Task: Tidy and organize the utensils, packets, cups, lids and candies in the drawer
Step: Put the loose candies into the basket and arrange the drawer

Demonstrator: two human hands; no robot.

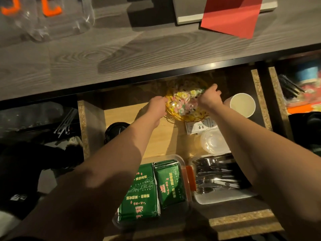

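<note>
Both hands gripped basket [186, 117] rim: left hand [157, 108] near-left, right hand [211, 97] right. Basket held candies [185, 101]. Nearer: green packets [152, 186] in clear tray [182, 160], utensils [217, 176] in white tray [224, 198].

basket [186, 117] far rim under counter | left hand [157, 108] fingertips hidden | packets [151, 186] print unreadable
</note>
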